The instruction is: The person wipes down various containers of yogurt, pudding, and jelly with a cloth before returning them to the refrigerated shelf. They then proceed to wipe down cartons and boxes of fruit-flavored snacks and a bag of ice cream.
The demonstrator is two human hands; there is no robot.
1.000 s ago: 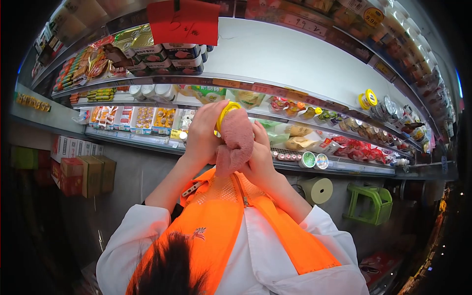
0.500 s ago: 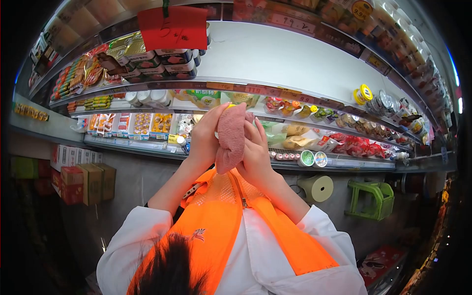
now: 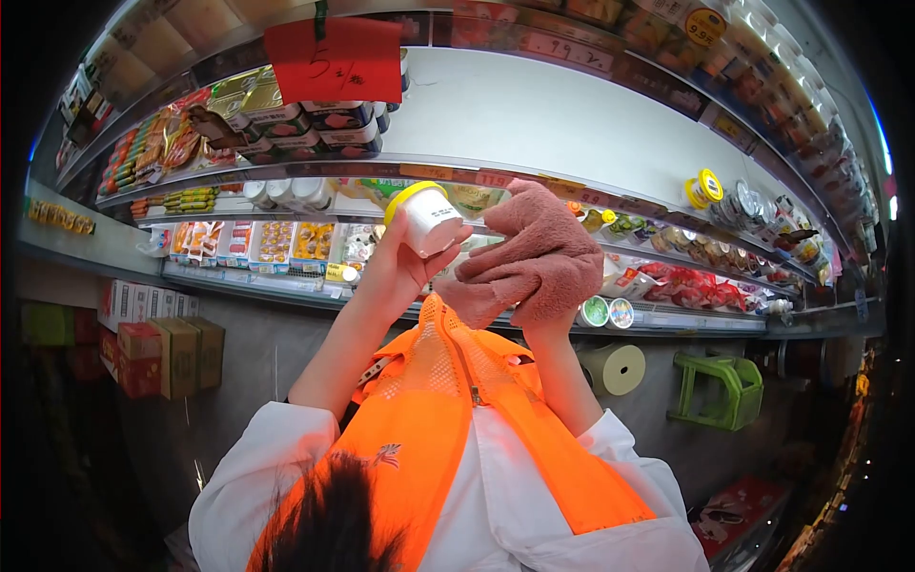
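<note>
Tub [image 3: 426, 221], yellow-lidded, gripped in left hand [image 3: 400, 272]; pink cloth [image 3: 538, 253] just beside.

Free passage is left along the bare white middle of the upper shelf [image 3: 572, 114], bounded at its left end by stacked tins [image 3: 329, 112] and at its right by yellow-lidded jars [image 3: 707, 188], while the packed lower shelf [image 3: 272, 276] is screened by the white tub [image 3: 426, 221] and pink cloth [image 3: 541, 253].

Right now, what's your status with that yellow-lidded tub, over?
Left hand gripping white tub, yellow lid on, tilted. Right hand wrapped in pink cloth, just beside tub. Nothing in the way.
</note>
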